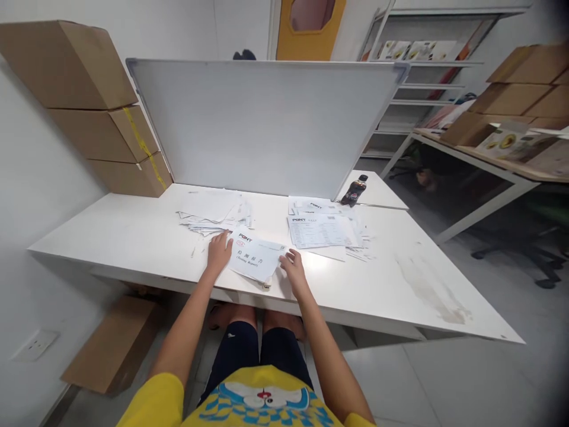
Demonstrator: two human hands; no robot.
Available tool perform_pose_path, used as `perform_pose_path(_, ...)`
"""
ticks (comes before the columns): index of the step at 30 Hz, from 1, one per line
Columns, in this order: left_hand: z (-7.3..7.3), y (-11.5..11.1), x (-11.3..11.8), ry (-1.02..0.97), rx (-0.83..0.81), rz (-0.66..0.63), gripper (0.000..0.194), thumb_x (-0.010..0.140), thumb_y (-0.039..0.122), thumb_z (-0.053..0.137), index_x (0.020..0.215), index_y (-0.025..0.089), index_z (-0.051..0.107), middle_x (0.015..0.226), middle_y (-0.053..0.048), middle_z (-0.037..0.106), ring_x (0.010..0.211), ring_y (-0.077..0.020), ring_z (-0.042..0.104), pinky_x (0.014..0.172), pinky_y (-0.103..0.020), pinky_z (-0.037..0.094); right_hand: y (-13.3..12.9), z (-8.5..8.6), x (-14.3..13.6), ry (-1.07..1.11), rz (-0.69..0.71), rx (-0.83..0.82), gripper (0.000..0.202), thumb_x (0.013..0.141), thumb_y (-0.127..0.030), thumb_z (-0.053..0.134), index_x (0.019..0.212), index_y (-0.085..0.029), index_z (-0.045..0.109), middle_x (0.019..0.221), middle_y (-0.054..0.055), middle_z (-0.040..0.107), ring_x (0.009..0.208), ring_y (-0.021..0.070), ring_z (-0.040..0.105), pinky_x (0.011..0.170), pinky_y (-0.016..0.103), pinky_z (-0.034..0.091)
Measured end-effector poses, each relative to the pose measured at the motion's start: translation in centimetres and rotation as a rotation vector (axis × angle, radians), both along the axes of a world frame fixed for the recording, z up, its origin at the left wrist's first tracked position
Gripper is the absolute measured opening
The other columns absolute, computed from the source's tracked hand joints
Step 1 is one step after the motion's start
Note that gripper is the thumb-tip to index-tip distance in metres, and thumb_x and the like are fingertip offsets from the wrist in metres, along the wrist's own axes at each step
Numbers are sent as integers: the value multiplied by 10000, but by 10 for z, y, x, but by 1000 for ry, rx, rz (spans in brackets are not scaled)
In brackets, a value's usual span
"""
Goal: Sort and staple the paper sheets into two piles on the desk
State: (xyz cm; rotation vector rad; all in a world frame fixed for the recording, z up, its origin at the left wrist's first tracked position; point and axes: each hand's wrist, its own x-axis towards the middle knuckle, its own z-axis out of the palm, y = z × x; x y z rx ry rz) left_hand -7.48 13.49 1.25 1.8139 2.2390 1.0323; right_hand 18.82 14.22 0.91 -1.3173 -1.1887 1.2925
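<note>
A white paper report (255, 261) headed "PONY" and "Testing Report" lies near the table's front edge, with other sheets under it. My left hand (219, 254) grips its left edge, the thumb close to the printed face. At the right edge, my right hand (293, 271) has its fingers bent against the paper. Just beyond my left hand is a loose pile of white papers (213, 213), printed sides not showing. Beyond my right hand lies a spread stack of printed PONY sheets (317, 231).
A whiteboard (267, 124) stands across the back of the white table (133, 237). Near its right end is a dark drink bottle (354, 191). Cardboard boxes (102, 130) are stacked at the left. Another table (475, 154) with boxes stands on the right.
</note>
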Motion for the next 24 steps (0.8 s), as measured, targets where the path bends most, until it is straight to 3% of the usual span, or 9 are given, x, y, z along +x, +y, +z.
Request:
perform_pose_path(2, -1, -2, 3, 42, -12, 25, 425, 938, 334, 407, 1282, 129, 550, 1269, -176, 605, 1208, -351, 483, 1031, -506, 347, 5, -2, -6, 92, 29, -52, 508, 745, -473, 587, 1192, -244, 512, 1228, 128, 604, 1064, 254, 624, 823, 393, 553)
perform_pose_path(6, 4, -6, 6, 65, -7, 27, 419, 943, 336, 386, 1257, 138, 578, 1228, -158, 633, 1161, -336, 502, 1004, -476, 373, 17, 2, -20, 236, 112, -101, 368, 703, -373, 608, 1032, -214, 563, 1061, 96, 688, 951, 244, 659, 808, 385, 544)
perform_pose_path(10, 9, -10, 7, 17, 4, 21, 424, 940, 329, 385, 1271, 142, 572, 1145, -152, 655, 1113, -317, 531, 983, -447, 395, 26, 13, -28, 172, 94, -8, 300, 653, -323, 580, 923, -195, 598, 921, 61, 715, 867, 244, 646, 761, 378, 531)
perform_pose_path(15, 13, -14, 6, -242, 30, -25, 534, 923, 400, 443, 1404, 168, 427, 1112, -112, 632, 960, -228, 595, 874, -357, 468, 28, 52, -16, 128, 131, 200, 268, 684, -369, 592, 902, -218, 628, 869, 19, 699, 838, 226, 621, 758, 353, 509)
perform_pose_path(20, 14, -19, 5, -433, 176, -165, 585, 947, 506, 352, 1431, 179, 347, 1373, -145, 510, 1220, -226, 513, 992, -346, 424, 24, 95, 4, 136, 121, 449, 257, 757, -401, 604, 945, -228, 622, 951, 29, 671, 925, 224, 603, 832, 345, 480)
perform_pose_path(22, 12, -22, 5, -417, 181, -223, 589, 928, 537, 372, 1395, 178, 380, 1399, -152, 495, 1259, -238, 492, 1026, -365, 405, 22, 92, 7, 57, 61, 527, 250, 785, -411, 577, 959, -233, 600, 983, 36, 654, 958, 221, 587, 866, 348, 466)
perform_pose_path(24, 11, -22, 6, -400, 146, -221, 593, 876, 547, 481, 1337, 176, 433, 1356, -152, 535, 1234, -250, 521, 1018, -377, 419, 20, 75, 5, -4, 16, 550, 247, 802, -411, 538, 972, -236, 572, 1002, 44, 638, 982, 218, 573, 895, 355, 453)
